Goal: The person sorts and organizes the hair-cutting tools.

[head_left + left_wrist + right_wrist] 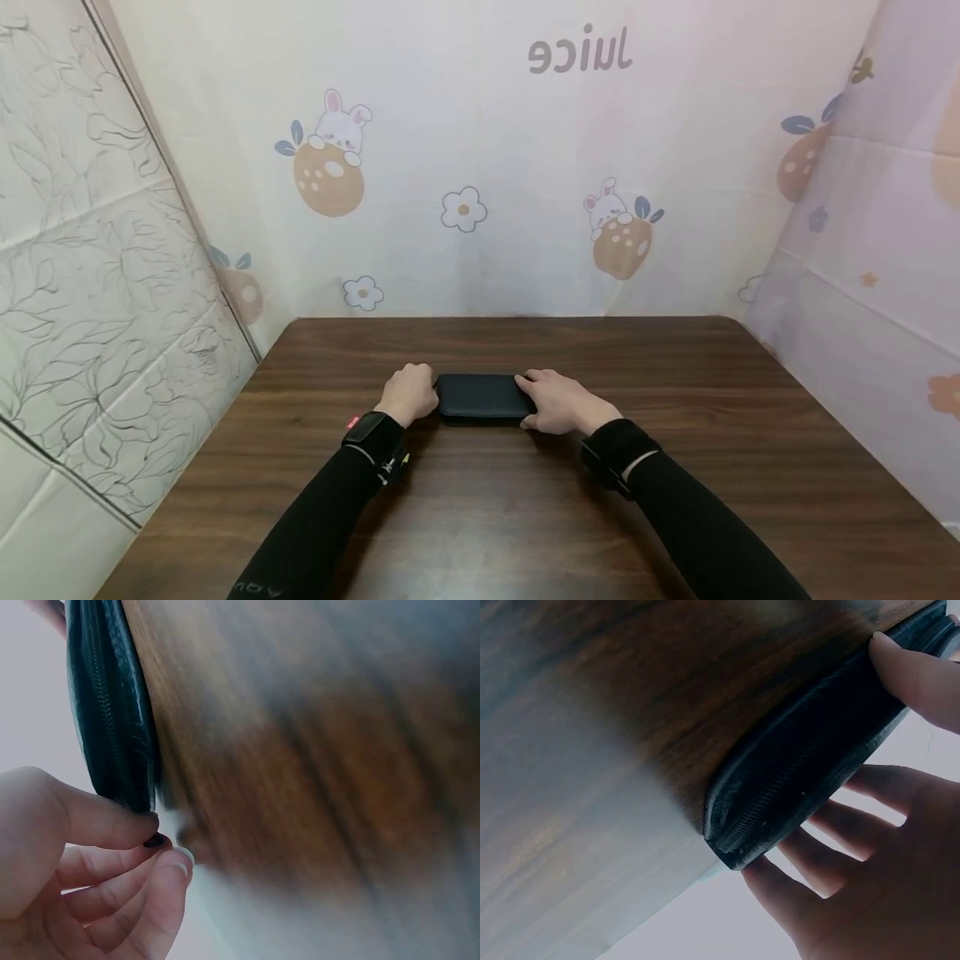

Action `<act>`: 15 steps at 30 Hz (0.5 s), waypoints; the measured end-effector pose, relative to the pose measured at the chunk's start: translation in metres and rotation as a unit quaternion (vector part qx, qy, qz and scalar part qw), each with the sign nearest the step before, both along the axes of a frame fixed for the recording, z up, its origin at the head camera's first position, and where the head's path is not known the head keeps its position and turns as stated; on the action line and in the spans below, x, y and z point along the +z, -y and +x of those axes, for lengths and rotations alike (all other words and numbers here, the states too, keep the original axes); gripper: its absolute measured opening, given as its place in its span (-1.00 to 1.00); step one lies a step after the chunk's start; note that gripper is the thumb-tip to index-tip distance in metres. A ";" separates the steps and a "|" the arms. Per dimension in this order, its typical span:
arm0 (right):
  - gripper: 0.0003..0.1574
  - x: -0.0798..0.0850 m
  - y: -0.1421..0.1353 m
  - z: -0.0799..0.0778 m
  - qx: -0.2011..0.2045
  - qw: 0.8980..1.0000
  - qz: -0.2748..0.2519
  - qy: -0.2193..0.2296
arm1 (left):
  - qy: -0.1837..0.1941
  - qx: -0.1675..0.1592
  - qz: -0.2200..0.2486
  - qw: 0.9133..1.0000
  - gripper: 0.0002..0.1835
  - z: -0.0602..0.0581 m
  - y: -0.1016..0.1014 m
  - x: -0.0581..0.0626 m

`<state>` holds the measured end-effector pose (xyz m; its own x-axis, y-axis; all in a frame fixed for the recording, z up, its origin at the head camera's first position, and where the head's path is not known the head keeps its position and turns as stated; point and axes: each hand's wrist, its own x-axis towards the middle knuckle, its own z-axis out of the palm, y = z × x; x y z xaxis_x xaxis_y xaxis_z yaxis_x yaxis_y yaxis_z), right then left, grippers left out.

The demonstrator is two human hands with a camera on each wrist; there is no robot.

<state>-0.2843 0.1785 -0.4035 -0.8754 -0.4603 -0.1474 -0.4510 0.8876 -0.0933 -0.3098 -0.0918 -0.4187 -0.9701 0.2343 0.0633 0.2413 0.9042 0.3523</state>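
Note:
A black zip-around wallet (483, 397) lies flat on the wooden table. At its left end, my left hand (408, 395) pinches a small dark zipper pull (154, 841) between thumb and index finger, with the other fingers curled. My right hand (558, 402) holds the wallet's right end, the thumb at the near edge and the fingers spread over the top. In the right wrist view, the zipper (769, 796) runs along the wallet's side and looks closed there. In the left wrist view, zipper teeth (105, 705) also show along the edge.
The brown wood-grain table (480, 517) reaches back to a printed cloth (480, 250) with rabbits and flowers. Another printed cloth (885, 250) hangs on the right, and a white floral panel (112, 275) stands on the left.

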 end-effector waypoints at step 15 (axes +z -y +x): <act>-0.03 0.005 -0.010 0.008 -0.009 0.996 -0.081 0.021 | -0.080 -0.015 -0.058 0.995 -0.82 0.023 0.003 0.000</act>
